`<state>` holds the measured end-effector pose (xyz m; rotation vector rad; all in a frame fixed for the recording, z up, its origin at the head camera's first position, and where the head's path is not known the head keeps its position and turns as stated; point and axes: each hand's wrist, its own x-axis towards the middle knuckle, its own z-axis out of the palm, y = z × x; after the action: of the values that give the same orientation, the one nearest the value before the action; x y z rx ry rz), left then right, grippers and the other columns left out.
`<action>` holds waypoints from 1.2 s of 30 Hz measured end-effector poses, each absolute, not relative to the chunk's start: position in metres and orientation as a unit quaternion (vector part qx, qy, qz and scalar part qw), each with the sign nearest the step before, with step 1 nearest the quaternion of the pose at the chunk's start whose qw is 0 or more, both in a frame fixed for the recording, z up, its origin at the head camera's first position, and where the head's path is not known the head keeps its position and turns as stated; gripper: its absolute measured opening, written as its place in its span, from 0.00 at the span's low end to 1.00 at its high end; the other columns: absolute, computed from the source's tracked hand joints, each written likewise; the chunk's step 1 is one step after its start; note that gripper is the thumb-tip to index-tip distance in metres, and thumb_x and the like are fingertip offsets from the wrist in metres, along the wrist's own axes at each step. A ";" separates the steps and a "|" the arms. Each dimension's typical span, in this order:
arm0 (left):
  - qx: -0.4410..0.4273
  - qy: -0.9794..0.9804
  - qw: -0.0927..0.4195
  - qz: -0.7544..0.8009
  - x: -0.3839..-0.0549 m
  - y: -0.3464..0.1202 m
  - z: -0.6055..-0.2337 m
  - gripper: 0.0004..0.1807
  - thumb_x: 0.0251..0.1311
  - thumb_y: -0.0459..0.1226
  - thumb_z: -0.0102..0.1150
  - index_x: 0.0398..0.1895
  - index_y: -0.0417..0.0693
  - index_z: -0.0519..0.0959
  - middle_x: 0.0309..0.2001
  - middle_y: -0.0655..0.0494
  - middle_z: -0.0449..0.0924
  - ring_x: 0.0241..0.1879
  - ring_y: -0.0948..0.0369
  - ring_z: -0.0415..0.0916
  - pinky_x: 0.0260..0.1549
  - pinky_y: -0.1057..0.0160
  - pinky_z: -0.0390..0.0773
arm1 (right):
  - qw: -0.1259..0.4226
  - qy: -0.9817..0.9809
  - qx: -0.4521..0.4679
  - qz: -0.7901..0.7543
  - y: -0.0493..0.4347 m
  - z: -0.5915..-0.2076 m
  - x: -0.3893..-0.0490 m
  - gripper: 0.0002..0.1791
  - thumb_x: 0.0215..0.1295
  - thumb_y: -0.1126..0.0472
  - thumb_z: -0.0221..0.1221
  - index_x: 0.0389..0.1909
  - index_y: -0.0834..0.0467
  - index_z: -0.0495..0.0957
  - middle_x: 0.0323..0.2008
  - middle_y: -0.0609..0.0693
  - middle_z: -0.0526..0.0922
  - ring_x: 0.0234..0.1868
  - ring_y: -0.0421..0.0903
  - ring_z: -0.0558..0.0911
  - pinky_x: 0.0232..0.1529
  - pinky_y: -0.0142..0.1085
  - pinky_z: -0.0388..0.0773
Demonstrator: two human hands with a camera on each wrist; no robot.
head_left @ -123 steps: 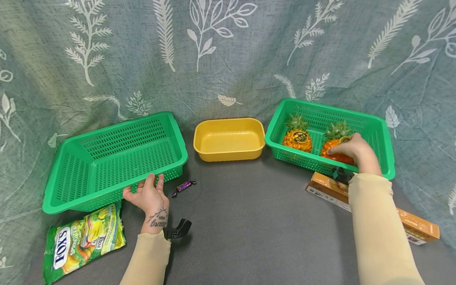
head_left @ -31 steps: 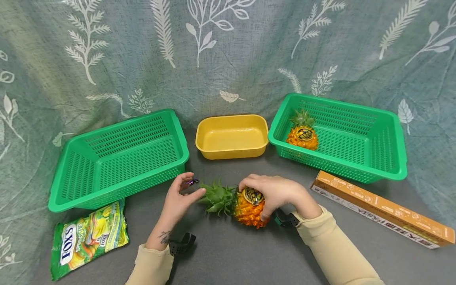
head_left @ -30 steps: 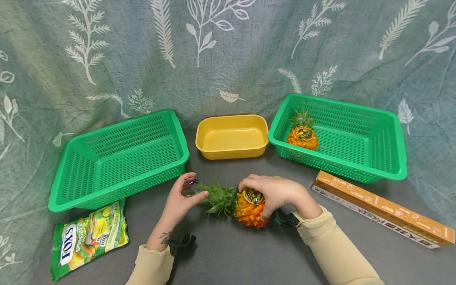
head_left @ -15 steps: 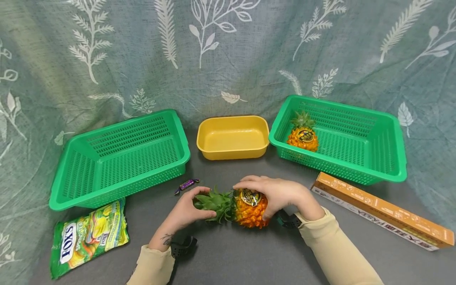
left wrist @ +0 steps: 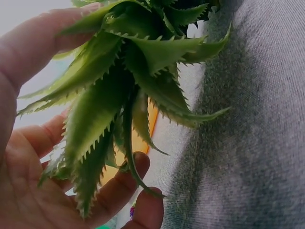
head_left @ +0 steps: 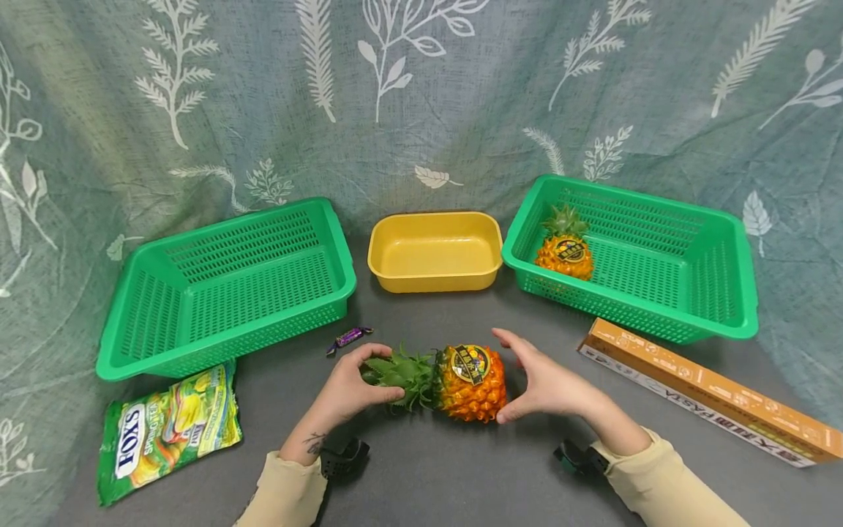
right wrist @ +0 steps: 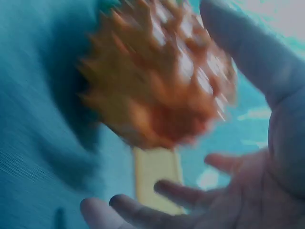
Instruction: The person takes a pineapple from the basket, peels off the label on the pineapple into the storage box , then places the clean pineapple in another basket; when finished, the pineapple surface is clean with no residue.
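An orange toy-like pineapple with a round dark label lies on its side on the grey table, its green leaves pointing left. My left hand grips the leafy crown, thumb on the near side and fingers behind it. To the right of the fruit's base, my right hand is spread, thumb and fingers parted. A gap separates its fingers from the spiky base in the blurred right wrist view. Another pineapple sits in the left part of the right green basket.
A second green basket stands at the left, with a yellow tub between the baskets. A purple wrapped candy lies near my left hand. At left is a FOX'S candy bag; at right, a long orange pasta box.
The pineapple came from the right basket to the table in my right hand. My left hand left the left basket's rim and took the leaves. My right hand has released the fruit and drawn right.
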<state>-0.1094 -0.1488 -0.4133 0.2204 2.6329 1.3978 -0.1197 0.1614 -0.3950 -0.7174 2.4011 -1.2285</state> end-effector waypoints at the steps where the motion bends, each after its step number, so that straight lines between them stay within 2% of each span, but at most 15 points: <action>1: 0.073 0.878 0.076 0.467 -0.109 -0.149 -0.413 0.29 0.41 0.41 0.74 0.50 0.45 0.75 0.52 0.49 0.75 0.54 0.52 0.69 0.54 0.47 0.66 | 0.174 0.848 -0.241 -0.440 0.160 -0.398 -0.116 0.63 0.34 0.55 0.76 0.69 0.62 0.47 0.66 0.66 0.56 0.58 0.65 0.67 0.56 0.55 0.67; 5: 0.071 0.875 0.074 0.473 -0.109 -0.148 -0.414 0.28 0.41 0.40 0.74 0.49 0.45 0.75 0.52 0.49 0.75 0.54 0.52 0.69 0.53 0.47 0.66 | 0.148 0.857 -0.204 -0.450 0.150 -0.406 -0.105 0.57 0.36 0.54 0.76 0.66 0.62 0.53 0.61 0.65 0.62 0.54 0.60 0.71 0.52 0.50 0.70; 10: 0.062 0.871 0.079 0.481 -0.110 -0.147 -0.414 0.28 0.42 0.39 0.73 0.49 0.45 0.74 0.52 0.49 0.74 0.53 0.53 0.69 0.52 0.48 0.68 | 0.104 0.852 -0.191 -0.476 0.142 -0.409 -0.104 0.49 0.39 0.60 0.73 0.63 0.64 0.58 0.57 0.66 0.65 0.50 0.57 0.73 0.48 0.46 0.72; 15: 0.046 0.870 0.084 0.484 -0.112 -0.145 -0.414 0.26 0.44 0.40 0.72 0.48 0.46 0.74 0.52 0.50 0.74 0.52 0.54 0.69 0.49 0.49 0.69 | 0.112 0.837 -0.187 -0.502 0.141 -0.410 -0.111 0.47 0.38 0.65 0.71 0.62 0.63 0.58 0.56 0.65 0.65 0.46 0.54 0.76 0.44 0.41 0.73; 21: 0.051 0.868 0.065 0.490 -0.116 -0.144 -0.416 0.26 0.43 0.38 0.72 0.48 0.45 0.74 0.51 0.50 0.74 0.53 0.53 0.69 0.52 0.47 0.67 | 0.100 0.829 -0.203 -0.512 0.142 -0.412 -0.124 0.47 0.35 0.67 0.72 0.61 0.64 0.59 0.54 0.64 0.65 0.48 0.57 0.74 0.47 0.43 0.72; 27: 0.054 0.864 0.046 0.498 -0.125 -0.144 -0.416 0.26 0.42 0.35 0.72 0.48 0.43 0.74 0.50 0.48 0.75 0.53 0.52 0.69 0.53 0.49 0.67 | 0.116 0.824 -0.199 -0.518 0.141 -0.412 -0.141 0.47 0.35 0.69 0.71 0.61 0.62 0.58 0.55 0.64 0.64 0.46 0.55 0.76 0.44 0.41 0.74; 36: 0.057 0.858 0.041 0.508 -0.149 -0.144 -0.418 0.28 0.44 0.36 0.71 0.50 0.43 0.73 0.52 0.46 0.73 0.54 0.51 0.67 0.50 0.50 0.68 | 0.127 0.812 -0.204 -0.531 0.140 -0.409 -0.168 0.47 0.37 0.71 0.70 0.61 0.61 0.57 0.57 0.65 0.62 0.46 0.57 0.77 0.45 0.43 0.76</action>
<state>-0.1495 -0.1442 -0.4181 0.1753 2.6288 1.5574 -0.1683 0.1396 -0.4090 -0.5950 2.3642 -1.5449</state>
